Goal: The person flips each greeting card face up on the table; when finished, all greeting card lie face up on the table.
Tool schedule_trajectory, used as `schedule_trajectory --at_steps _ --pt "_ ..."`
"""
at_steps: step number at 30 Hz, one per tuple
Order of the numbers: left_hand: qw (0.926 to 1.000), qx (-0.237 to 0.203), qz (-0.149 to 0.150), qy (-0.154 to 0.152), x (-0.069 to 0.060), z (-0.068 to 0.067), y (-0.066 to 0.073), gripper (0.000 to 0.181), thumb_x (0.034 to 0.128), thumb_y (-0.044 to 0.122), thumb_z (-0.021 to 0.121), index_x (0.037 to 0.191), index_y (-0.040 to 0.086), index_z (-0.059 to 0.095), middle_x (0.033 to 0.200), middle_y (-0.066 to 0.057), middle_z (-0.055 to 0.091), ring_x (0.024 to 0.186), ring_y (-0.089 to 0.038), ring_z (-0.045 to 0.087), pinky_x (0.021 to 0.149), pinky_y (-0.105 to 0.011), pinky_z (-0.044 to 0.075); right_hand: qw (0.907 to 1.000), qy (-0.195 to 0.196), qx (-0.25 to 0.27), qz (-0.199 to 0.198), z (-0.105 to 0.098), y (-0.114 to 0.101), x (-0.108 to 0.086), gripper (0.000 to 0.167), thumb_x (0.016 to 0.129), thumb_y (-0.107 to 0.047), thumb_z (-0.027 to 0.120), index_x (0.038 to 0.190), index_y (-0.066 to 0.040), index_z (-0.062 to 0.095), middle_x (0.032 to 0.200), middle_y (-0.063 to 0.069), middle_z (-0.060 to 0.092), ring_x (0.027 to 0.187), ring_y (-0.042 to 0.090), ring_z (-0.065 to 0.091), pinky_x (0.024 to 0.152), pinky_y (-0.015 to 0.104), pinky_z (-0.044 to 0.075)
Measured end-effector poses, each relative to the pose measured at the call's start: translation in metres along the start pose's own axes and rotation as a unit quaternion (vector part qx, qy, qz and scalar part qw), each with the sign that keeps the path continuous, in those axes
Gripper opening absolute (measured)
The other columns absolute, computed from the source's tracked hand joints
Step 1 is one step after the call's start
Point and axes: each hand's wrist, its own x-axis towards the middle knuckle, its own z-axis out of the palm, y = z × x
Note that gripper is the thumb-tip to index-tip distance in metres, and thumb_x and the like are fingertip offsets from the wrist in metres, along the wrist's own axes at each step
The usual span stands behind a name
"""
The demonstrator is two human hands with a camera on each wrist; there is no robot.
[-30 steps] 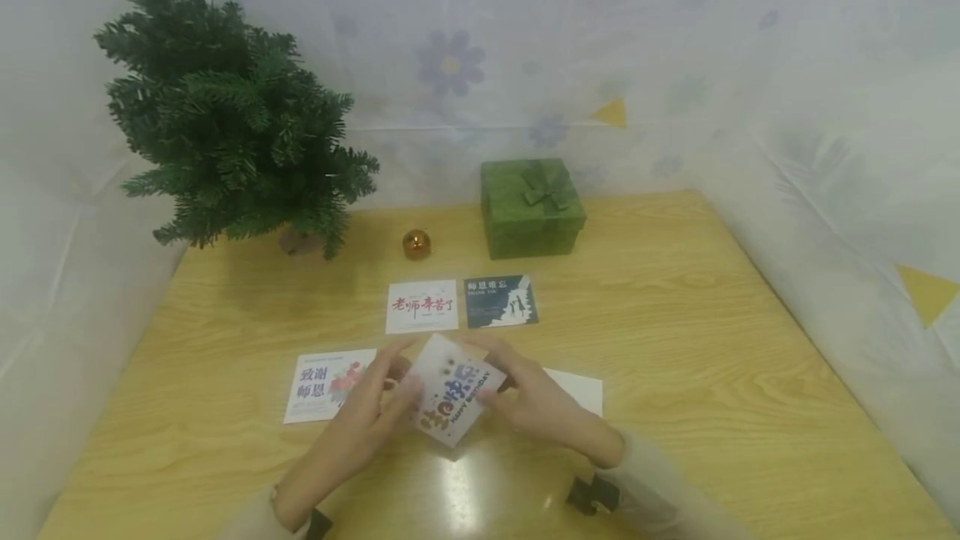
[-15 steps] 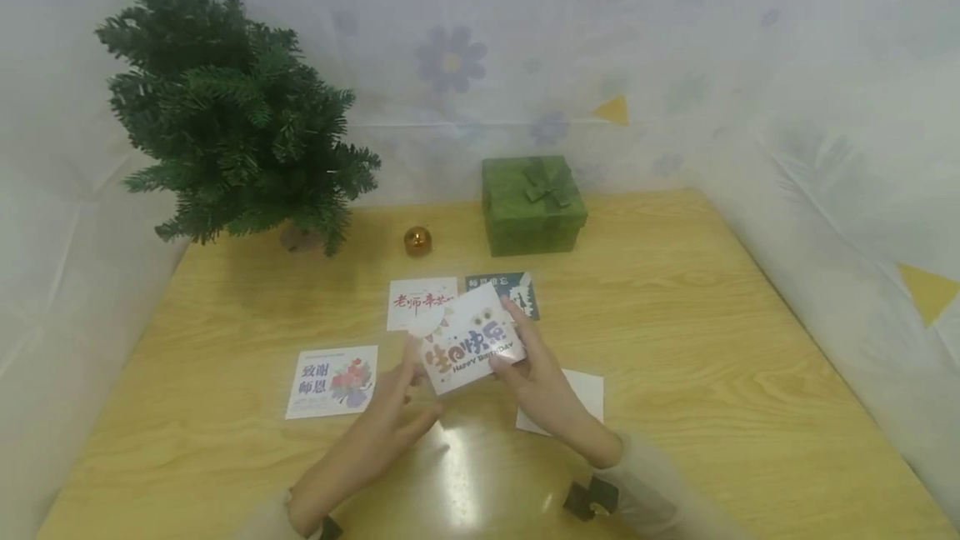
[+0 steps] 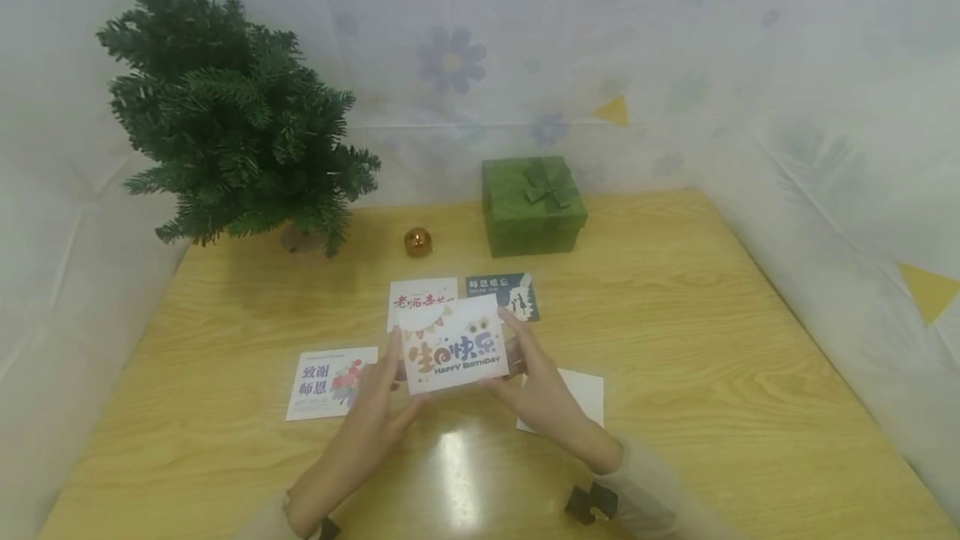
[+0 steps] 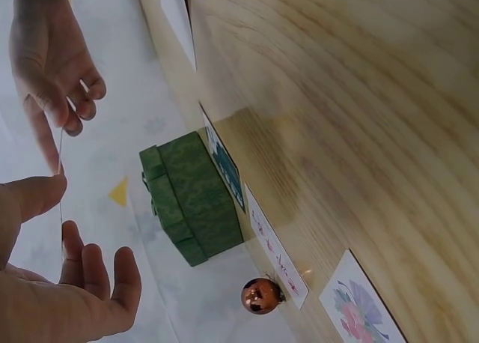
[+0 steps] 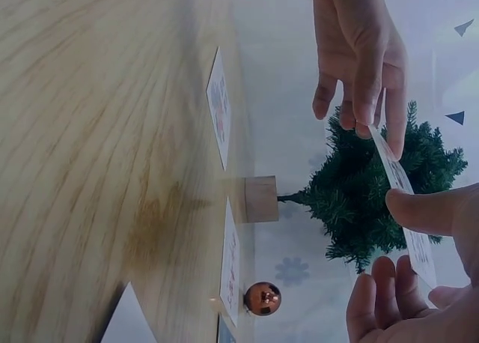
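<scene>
A white birthday card with "Happy Birthday" lettering and a bunting print is held up above the table, its printed face toward the head camera. At its left edge my left hand pinches it between thumb and fingers. My right hand pinches the opposite edge. In the left wrist view the card shows nearly edge-on between both hands. Behind it on the table lie a white card with red writing and a dark blue card, both partly covered by it.
A flower-print card lies left, and a blank white card lies right, partly under the right hand. Toward the back stand a small fir tree, a copper-coloured ball and a green gift box with a bow. Patterned sheeting encloses the table.
The birthday card has turned from a steep slant to nearly level. My left hand loosened from it half a second ago and now grips its left edge; the right hand kept hold.
</scene>
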Motion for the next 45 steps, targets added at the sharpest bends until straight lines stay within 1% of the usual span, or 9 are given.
schedule_trajectory --at_steps 7,14,18,21,28,33,39,41,45 --pt "0.9998 0.005 0.013 0.014 0.0 -0.002 -0.002 0.083 0.0868 0.011 0.066 0.15 -0.001 0.014 0.114 -0.019 0.06 0.107 -0.033 0.052 0.095 -0.05 0.045 0.9997 0.007 -0.018 -0.012 0.0 0.001 -0.002 0.087 0.075 -0.006 0.078 0.148 -0.011 0.03 0.088 0.003 0.056 0.078 0.015 0.056 0.077 0.032 0.053" --pt "0.9999 0.002 0.009 0.007 0.001 -0.002 -0.007 0.084 0.0871 0.013 0.066 0.15 -0.001 0.013 0.115 -0.019 0.06 0.111 -0.035 0.052 0.099 -0.053 0.042 0.9996 0.007 -0.023 -0.016 0.002 0.003 -0.002 0.087 0.073 -0.005 0.078 0.146 -0.011 0.031 0.086 0.002 0.056 0.076 0.012 0.055 0.074 0.03 0.052" --pt "1.0 0.009 0.003 -0.002 0.002 -0.006 -0.013 0.085 0.0871 0.015 0.066 0.151 0.0 0.012 0.114 -0.02 0.061 0.113 -0.036 0.053 0.105 -0.056 0.034 0.9999 -0.003 -0.009 -0.006 0.006 0.004 0.0 0.086 0.073 -0.002 0.078 0.146 -0.01 0.033 0.086 0.003 0.056 0.077 0.014 0.055 0.075 0.03 0.054" --pt "0.9997 0.025 0.006 0.001 0.004 -0.01 -0.02 0.086 0.0846 0.014 0.069 0.15 -0.002 0.015 0.106 -0.018 0.064 0.108 -0.037 0.054 0.102 -0.056 0.037 0.9998 -0.02 0.001 0.005 0.011 0.007 0.003 0.086 0.073 0.0 0.076 0.146 -0.008 0.032 0.086 0.004 0.056 0.079 0.015 0.055 0.075 0.028 0.053" --pt "0.9969 0.054 -0.054 -0.017 0.007 -0.015 -0.037 0.087 0.0804 0.02 0.074 0.148 -0.002 0.023 0.101 -0.015 0.061 0.098 -0.031 0.054 0.086 -0.046 0.05 0.9973 -0.072 -0.009 0.012 0.024 0.021 0.011 0.083 0.074 0.002 0.074 0.145 -0.004 0.031 0.087 0.003 0.056 0.083 0.015 0.054 0.074 0.025 0.052" --pt "0.994 0.058 -0.083 -0.042 0.012 -0.015 -0.052 0.093 0.0758 0.021 0.078 0.147 -0.003 0.024 0.102 -0.016 0.06 0.095 -0.028 0.055 0.085 -0.044 0.051 0.9927 -0.108 -0.033 0.042 0.032 0.031 0.017 0.084 0.076 -0.005 0.074 0.147 -0.008 0.029 0.092 0.004 0.059 0.084 0.015 0.055 0.074 0.027 0.051" --pt "0.994 0.054 -0.073 -0.061 0.016 -0.012 -0.068 0.086 0.076 0.021 0.078 0.142 -0.008 0.032 0.116 -0.023 0.058 0.109 -0.036 0.053 0.101 -0.051 0.041 0.9908 -0.121 -0.033 0.051 0.04 0.041 0.02 0.081 0.078 -0.015 0.075 0.147 -0.015 0.033 0.133 0.016 0.053 0.116 0.033 0.053 0.097 0.05 0.044" --pt "0.9926 0.047 -0.084 -0.073 0.017 -0.012 -0.071 0.084 0.0775 0.022 0.077 0.142 -0.009 0.032 0.127 -0.029 0.052 0.119 -0.044 0.047 0.106 -0.055 0.033 0.9905 -0.123 -0.04 0.044 0.042 0.042 0.021 0.08 0.077 -0.013 0.074 0.146 -0.013 0.034 0.136 0.015 0.051 0.124 0.033 0.049 0.102 0.051 0.04" --pt "0.9889 0.049 -0.105 -0.094 0.019 -0.012 -0.072 0.081 0.0782 0.021 0.076 0.14 -0.01 0.034 0.138 -0.032 0.041 0.132 -0.049 0.031 0.11 -0.057 0.02 0.9879 -0.138 -0.058 0.041 0.045 0.044 0.023 0.077 0.075 -0.009 0.072 0.144 -0.011 0.037 0.13 0.013 0.056 0.118 0.03 0.053 0.098 0.047 0.044"
